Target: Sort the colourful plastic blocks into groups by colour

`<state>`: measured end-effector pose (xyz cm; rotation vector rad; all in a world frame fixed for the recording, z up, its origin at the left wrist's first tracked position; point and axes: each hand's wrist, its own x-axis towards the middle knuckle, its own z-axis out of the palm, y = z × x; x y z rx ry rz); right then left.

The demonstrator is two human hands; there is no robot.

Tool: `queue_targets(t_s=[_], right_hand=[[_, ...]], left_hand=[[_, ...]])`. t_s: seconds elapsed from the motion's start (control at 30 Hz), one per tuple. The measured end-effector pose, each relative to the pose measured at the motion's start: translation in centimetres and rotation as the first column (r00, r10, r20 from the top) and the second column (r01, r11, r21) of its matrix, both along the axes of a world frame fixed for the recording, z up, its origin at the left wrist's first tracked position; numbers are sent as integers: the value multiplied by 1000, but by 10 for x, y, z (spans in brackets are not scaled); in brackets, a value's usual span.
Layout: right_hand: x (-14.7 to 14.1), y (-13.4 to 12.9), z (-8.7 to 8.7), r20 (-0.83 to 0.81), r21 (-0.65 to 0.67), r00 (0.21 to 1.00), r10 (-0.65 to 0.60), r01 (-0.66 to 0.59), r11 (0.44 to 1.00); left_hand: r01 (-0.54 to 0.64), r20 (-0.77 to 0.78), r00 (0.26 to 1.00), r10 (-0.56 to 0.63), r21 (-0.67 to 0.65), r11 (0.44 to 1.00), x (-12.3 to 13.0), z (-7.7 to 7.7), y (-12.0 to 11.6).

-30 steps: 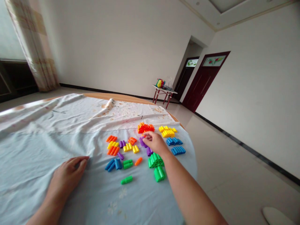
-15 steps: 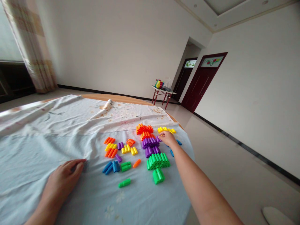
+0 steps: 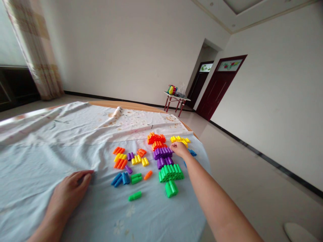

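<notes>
My right hand (image 3: 179, 149) is at the far right of the tablecloth, thumb and fingertips pinched together at the right end of the upper purple row of bullet-shaped plastic blocks (image 3: 163, 153). A purple block sits at those fingertips, partly covered by them. Above this row lie orange blocks (image 3: 156, 138); below it are another purple group (image 3: 165, 163), a wide green group (image 3: 171, 172) and a smaller green group (image 3: 171, 189). My left hand (image 3: 72, 190) rests on the cloth at the left, fingers stretched out and thumb a little apart, holding nothing.
Yellow blocks (image 3: 180, 140) lie just beyond my right hand, with blue blocks (image 3: 192, 152) to its right. Several small clusters, including blue blocks (image 3: 125, 178) and a single green block (image 3: 135, 196), lie between my hands. The tablecloth (image 3: 101, 215) is wrinkled.
The purple block at my right fingertips stood out at the row's right end and now lines up closer with it. My right hand has barely shifted; my left hand stays put.
</notes>
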<state>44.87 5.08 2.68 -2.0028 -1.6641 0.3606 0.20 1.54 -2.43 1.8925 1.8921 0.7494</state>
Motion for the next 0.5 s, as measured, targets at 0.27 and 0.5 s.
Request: queue_targets(t_s=[0.27,0.5], right_hand=[[3,-2,-3,-9,13,1000,23,-23,1000],[7,-4,-4,-16,37,1000,16,-16,999]], left_hand=[[0,5,1000,0,14,1000,1,1,-2],[0,-4,1000,1,36,999,4,4,-3]])
